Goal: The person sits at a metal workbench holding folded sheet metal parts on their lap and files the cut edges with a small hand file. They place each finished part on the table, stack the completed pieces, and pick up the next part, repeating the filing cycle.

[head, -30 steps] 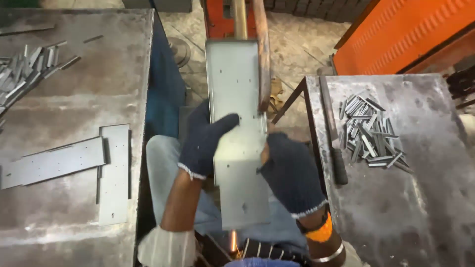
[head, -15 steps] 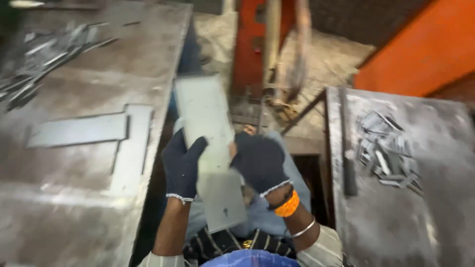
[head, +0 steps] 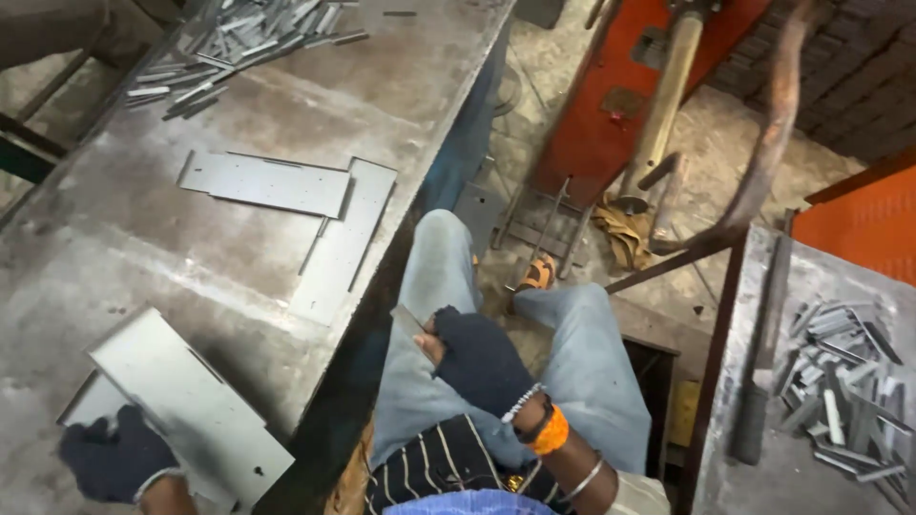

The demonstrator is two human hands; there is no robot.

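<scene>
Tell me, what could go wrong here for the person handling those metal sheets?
The left hand presses a metal sheet whose corner juts past the table edge; it might slide off onto the lap. The right hand pinches a small metal piece, and the bare fingertips poking out of the glove could get cut.

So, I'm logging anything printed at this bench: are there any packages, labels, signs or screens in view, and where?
None in view: no package, label, sign or screen shows.
Only bare metal sheets and small strips lie on the two steel tables, with a red machine behind.
</scene>
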